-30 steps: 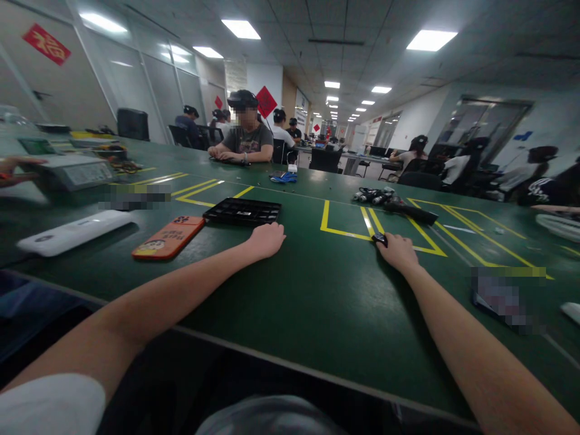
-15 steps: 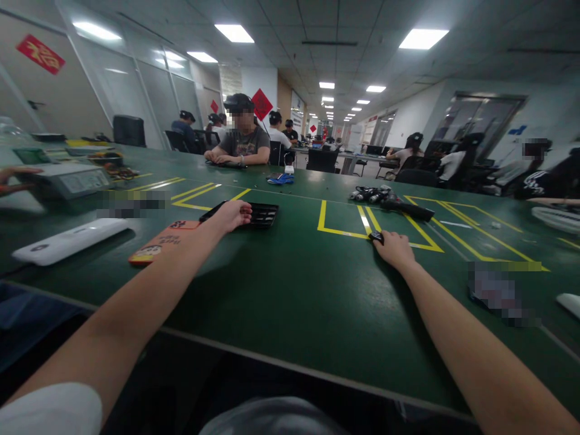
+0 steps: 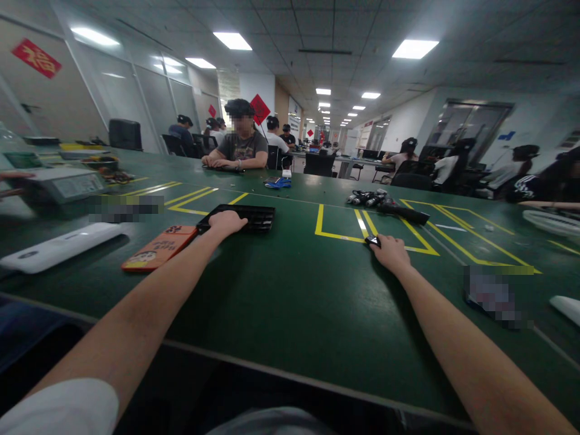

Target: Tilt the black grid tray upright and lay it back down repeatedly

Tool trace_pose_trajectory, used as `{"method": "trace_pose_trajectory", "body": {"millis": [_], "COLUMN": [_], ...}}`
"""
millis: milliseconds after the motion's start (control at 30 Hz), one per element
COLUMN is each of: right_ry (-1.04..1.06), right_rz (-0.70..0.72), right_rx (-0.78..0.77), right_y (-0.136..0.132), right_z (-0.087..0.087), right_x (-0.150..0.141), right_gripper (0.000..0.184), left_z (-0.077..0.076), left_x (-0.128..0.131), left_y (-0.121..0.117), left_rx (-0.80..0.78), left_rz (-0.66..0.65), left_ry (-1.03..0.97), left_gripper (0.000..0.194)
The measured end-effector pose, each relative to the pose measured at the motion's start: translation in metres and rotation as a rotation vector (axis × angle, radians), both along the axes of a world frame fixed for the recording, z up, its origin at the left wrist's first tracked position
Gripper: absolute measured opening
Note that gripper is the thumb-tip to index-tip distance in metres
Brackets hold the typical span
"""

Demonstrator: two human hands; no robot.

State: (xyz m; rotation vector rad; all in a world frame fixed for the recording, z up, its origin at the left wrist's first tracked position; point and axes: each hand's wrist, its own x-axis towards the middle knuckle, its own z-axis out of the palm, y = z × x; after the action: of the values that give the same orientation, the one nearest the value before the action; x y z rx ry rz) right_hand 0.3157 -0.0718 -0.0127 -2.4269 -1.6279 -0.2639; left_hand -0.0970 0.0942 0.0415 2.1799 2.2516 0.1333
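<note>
My left hand (image 3: pixel 226 222) rests on the near edge of a flat black compartment tray (image 3: pixel 254 216) on the green table (image 3: pixel 281 302), fingers curled over its rim. My right hand (image 3: pixel 390 252) lies on the table to the right, fingers closed around a small black part (image 3: pixel 372 241) at the yellow floor-style marking. Both forearms stretch forward from the bottom of the head view.
An orange phone case (image 3: pixel 156 249) lies left of the tray, a white oblong device (image 3: pixel 54 246) further left. A pile of black and silver parts with a dark tool (image 3: pixel 385 200) sits beyond my right hand. Other people sit at the far side of the table.
My left hand moved from the bare table forward and left onto the black tray's near edge. My right hand stayed on the small black part.
</note>
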Motion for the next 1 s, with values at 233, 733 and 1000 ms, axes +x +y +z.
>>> {"method": "trace_pose_trajectory", "body": {"millis": [233,733,1000], "right_ry": [0.417,1.056,0.779], "right_rz": [0.295,0.894,0.986], "right_rx": [0.220,0.331,0.310], "right_y": [0.016,0.039,0.034], "right_z": [-0.002,-0.015,-0.007], "right_x": [-0.057,-0.122,-0.118], "right_gripper": [0.045,0.041,0.049], "left_z": [-0.007,-0.045,-0.047], "left_x": [0.014,0.099,0.100], "left_y": [-0.024,-0.071,-0.068], "left_rx": [0.111,0.211,0.137], "left_rz": [-0.165,-0.897,-0.985], "left_ry": [-0.191,-0.634,-0.563], "left_gripper": [0.049,0.028,0.032]}}
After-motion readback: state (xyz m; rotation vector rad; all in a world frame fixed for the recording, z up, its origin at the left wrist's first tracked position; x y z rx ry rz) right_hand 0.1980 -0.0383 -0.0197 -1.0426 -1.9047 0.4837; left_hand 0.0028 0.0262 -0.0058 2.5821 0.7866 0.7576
